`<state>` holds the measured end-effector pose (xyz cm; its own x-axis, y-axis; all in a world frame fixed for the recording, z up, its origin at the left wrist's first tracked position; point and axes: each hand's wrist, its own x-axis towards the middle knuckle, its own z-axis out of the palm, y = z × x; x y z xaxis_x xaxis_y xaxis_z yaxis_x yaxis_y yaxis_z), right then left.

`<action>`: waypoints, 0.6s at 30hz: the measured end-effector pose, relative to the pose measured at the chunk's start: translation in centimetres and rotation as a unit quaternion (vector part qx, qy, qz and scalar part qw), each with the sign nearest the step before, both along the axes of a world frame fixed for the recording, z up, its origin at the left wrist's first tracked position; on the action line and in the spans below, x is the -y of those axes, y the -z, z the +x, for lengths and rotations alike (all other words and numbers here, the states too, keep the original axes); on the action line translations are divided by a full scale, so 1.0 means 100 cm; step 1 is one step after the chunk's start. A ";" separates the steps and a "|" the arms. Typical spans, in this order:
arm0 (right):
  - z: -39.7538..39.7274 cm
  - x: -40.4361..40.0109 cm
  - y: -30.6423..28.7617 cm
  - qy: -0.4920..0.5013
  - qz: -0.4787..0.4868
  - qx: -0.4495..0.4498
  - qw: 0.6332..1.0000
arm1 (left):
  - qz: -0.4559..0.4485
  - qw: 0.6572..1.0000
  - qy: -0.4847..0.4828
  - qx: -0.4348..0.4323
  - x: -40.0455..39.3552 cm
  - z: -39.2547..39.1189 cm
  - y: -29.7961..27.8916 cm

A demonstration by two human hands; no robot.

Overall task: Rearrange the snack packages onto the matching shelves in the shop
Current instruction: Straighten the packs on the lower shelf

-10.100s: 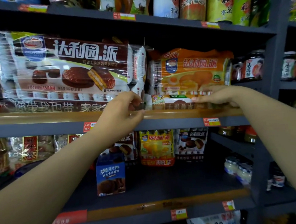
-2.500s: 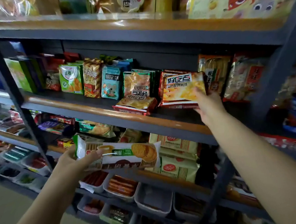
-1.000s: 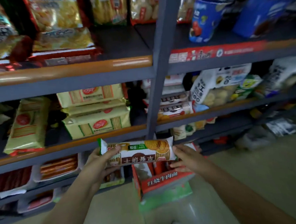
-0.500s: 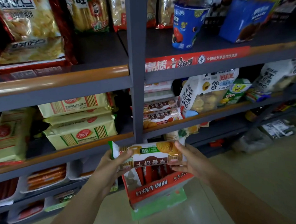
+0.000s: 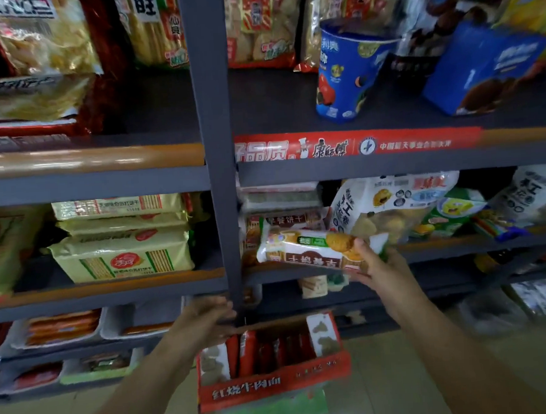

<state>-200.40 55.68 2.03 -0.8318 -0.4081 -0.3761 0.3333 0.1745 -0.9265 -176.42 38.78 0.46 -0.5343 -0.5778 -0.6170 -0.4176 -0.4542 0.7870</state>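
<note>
Red carton (image 5: 271, 363) of sausage packs nearest, on floor. Left hand (image 5: 205, 323) above its left edge, fingers loose, holding nothing. Right hand (image 5: 376, 269) grips biscuit packet (image 5: 309, 251) by right end, at middle shelf (image 5: 459, 246) lip, before matching biscuit stack (image 5: 282, 220).

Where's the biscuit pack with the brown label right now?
In the head view, right of centre: the right hand grips the biscuit pack by its right end at the second shelf's front edge, just right of the grey upright post, before matching stacked packs.
</note>
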 end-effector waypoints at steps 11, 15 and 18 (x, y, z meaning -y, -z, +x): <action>-0.056 0.110 0.031 -0.056 0.067 0.023 0.996 | -0.099 0.986 -0.133 0.012 -0.032 -0.013 -0.003; -0.054 0.117 0.029 -0.054 0.162 -0.031 0.985 | -0.109 0.985 -0.136 0.004 -0.032 -0.016 -0.005; -0.053 0.119 0.030 -0.044 0.177 -0.096 0.979 | -0.112 0.987 -0.119 0.009 -0.031 -0.009 -0.004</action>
<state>-205.66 43.81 -0.98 -0.8685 -0.3537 -0.3472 0.1288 0.5154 -0.8472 -177.36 41.87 0.84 -0.3580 -0.8079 -0.4681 -0.3350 -0.3568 0.8720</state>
